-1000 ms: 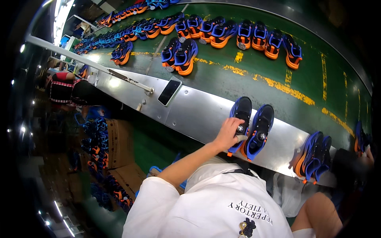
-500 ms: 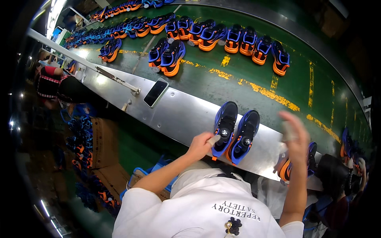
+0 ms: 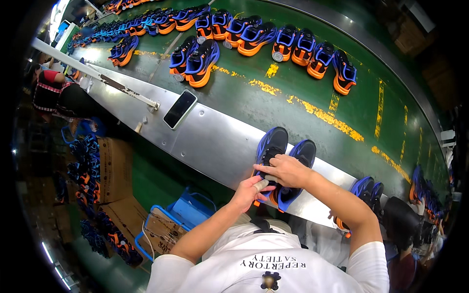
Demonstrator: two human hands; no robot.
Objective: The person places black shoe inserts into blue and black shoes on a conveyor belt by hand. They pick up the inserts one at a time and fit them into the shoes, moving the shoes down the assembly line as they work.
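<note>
A pair of blue and black shoes with orange soles stands side by side on the steel ledge (image 3: 205, 139). The left shoe (image 3: 271, 146) is under both hands. My left hand (image 3: 250, 189) grips its heel end, thumb up against it. My right hand (image 3: 288, 169) lies across the top of the same shoe, fingers curled on its opening. The right shoe (image 3: 302, 155) sits touching it, partly hidden by my right wrist.
A black phone (image 3: 180, 108) lies on the ledge to the left. Several shoe pairs (image 3: 195, 56) ride the green belt (image 3: 273, 107) beyond. More shoes (image 3: 367, 188) sit at the right. Cardboard boxes (image 3: 115, 168) and a blue crate (image 3: 188, 210) stand below. Another person (image 3: 53, 90) is at far left.
My right hand came down from the air at the right onto the left shoe. My left hand stayed at the shoe's heel. The view shifted slightly.
</note>
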